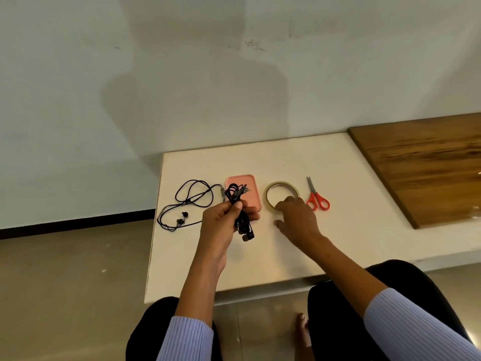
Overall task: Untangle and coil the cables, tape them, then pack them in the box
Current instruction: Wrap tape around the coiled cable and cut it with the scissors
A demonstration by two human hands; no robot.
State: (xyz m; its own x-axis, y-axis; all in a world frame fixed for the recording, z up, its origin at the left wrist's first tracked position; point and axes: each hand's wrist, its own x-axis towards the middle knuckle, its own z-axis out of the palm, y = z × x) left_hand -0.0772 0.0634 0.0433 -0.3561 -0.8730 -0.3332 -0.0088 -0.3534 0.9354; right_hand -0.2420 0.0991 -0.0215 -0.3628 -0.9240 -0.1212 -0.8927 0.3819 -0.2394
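My left hand (222, 222) grips a coiled black earphone cable (240, 204) above the white table (351, 230), its thumb pressed on the bundle. Behind the bundle lies the pink box (253, 186). A second black earphone cable (187, 204) lies loose and looped on the table to the left. My right hand (296, 220) reaches to the roll of clear tape (272, 190), fingers spread and touching its near rim.
Red-handled scissors (316, 198) lie to the right of the tape. A wooden board (426, 168) covers the table's far right. The table's left edge drops to the floor beside the loose cable. My knees sit under the near edge.
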